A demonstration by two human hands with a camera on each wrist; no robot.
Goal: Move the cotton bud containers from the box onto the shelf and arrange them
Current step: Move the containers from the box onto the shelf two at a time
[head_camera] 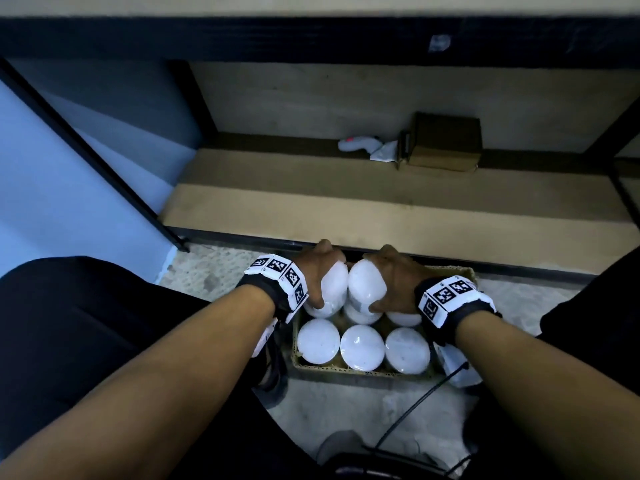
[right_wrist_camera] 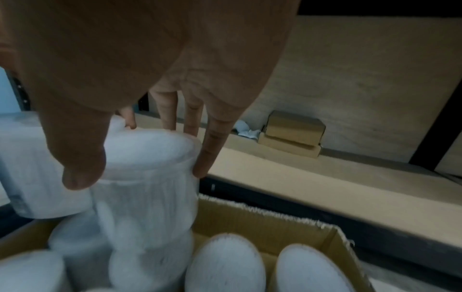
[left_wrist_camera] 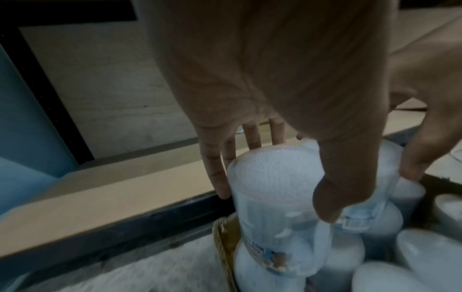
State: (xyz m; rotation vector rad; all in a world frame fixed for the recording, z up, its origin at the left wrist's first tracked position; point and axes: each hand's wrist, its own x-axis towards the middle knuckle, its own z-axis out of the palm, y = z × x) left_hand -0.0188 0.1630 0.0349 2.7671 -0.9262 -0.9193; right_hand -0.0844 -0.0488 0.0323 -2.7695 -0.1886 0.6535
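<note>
An open cardboard box (head_camera: 346,371) on the floor holds several clear cotton bud containers with white tops (head_camera: 362,345). My left hand (head_camera: 320,271) grips one container (head_camera: 334,287) from above, raised over the box's far left; in the left wrist view that container (left_wrist_camera: 270,187) sits between thumb and fingers (left_wrist_camera: 216,173). My right hand (head_camera: 391,277) grips a second container (head_camera: 365,282) beside it, seen in the right wrist view as a container (right_wrist_camera: 147,177) partly out of the box (right_wrist_camera: 275,223). The low wooden shelf (head_camera: 381,209) lies just beyond.
At the shelf's back right stand a small cardboard box (head_camera: 445,143) and crumpled white packaging (head_camera: 370,148). A black shelf post (head_camera: 86,147) and blue wall (head_camera: 41,188) are on the left. My knees flank the box; a black cable (head_camera: 415,407) runs at lower right.
</note>
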